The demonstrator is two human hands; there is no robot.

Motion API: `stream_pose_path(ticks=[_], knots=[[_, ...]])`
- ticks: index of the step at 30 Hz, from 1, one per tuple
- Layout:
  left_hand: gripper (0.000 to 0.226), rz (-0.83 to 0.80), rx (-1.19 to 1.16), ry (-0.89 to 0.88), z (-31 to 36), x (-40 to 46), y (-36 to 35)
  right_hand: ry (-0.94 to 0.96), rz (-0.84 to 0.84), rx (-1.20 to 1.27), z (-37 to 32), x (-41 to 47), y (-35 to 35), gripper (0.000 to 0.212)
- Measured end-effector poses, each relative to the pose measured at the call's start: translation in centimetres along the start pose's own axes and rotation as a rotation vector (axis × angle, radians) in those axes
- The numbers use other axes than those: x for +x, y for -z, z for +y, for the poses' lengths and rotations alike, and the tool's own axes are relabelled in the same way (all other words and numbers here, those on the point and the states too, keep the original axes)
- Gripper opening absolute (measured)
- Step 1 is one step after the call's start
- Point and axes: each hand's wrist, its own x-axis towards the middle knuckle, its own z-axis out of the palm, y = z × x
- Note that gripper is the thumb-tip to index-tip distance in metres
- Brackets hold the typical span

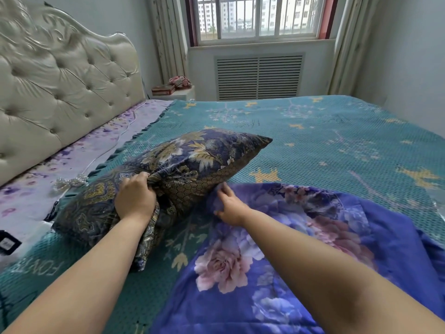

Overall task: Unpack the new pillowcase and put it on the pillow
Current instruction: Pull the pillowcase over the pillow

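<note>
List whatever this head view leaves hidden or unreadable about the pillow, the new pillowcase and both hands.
- Pillow: the open end is bunched under the left hand, so how far the dark cover is on or off is unclear.
- Blue pillowcase: its near part is cut by the bottom edge and hidden under the right forearm; its opening is not visible.
- Right hand: fingertips sink into the cloth, so the grip is unclear.
- Label at the left edge: too small to read.

Pillow on bed, L of centre; pillowcase spread just R & in front, touching it. Headboard far L.
</note>
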Motion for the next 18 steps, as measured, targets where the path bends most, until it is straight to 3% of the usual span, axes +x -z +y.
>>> stream_pose_path(ticks=[3, 4, 7, 11, 15, 18], knots=[[0.036, 0.102, -0.076, 0.006, 0.6, -0.4, 1.0, 0.055, -0.251, -0.079, -0.9, -1.5, 0.6, 0.055], [0.037, 0.141, -0.107, 0.001, 1.1, -0.5, 1.5, 0.060, -0.252, -0.077, -0.9, -2.1, 0.6, 0.047], [0.037, 0.241, -0.172, -0.069, 3.4, -0.4, 3.0, 0.028, -0.059, 0.148, -0.7, -4.1, 2.3, 0.044], [0.037, 0.356, -0.261, -0.212, 6.6, 0.0, 4.9, -0.048, 0.113, 0.617, -0.1, -6.6, 6.8, 0.085], [0.037, 0.428, -0.322, -0.435, 11.1, -0.8, 6.9, -0.062, 0.292, 0.244, 1.5, -9.5, 10.5, 0.113], [0.037, 0.455, -0.460, -0.480, 15.5, -2.1, 8.3, -0.114, 0.515, 0.027, 3.2, -12.9, 12.5, 0.115]])
